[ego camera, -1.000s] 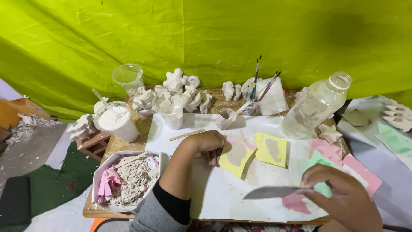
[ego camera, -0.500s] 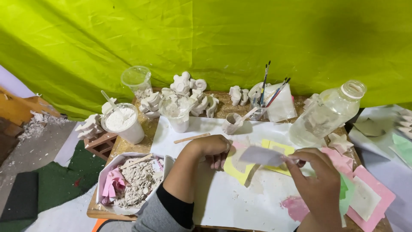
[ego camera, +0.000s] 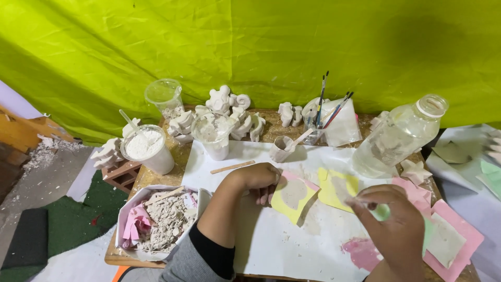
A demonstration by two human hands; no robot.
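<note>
Left hand (ego camera: 261,180) rests knuckles-up, fingers curled down onto the lifted edge of a yellow mould sheet (ego camera: 292,196); grip looks closed on that edge, sheet tilted off the paper. Sheet is thin, square, with a pale grey shape pressed in its middle and a pink rim at its upper corner. Right hand (ego camera: 394,230) hovers low right, thumb and fingers pinched together; whether anything sits in the pinch cannot be told.

Second yellow sheet (ego camera: 336,188) lies flat just beside the first. Pink sheets (ego camera: 459,235) overlap at the right edge, one holding a grey-white square cast. Everything lies on white paper (ego camera: 292,245), dusted with powder and crumbs, covering a worn wooden desk (ego camera: 180,156).

Flat wooden stick (ego camera: 232,167) lies near the wrist. Behind: small paper cup (ego camera: 282,149), clear cups, a tub of white powder (ego camera: 146,149), rough white plaster figures (ego camera: 229,104), brushes in a jar (ego camera: 321,117). Clear plastic bottle (ego camera: 399,136) leans at right. White tray (ego camera: 159,222) at left holds broken plaster rubble and pink scraps. Crumpled lime-green cloth (ego camera: 261,47) backs it all.
</note>
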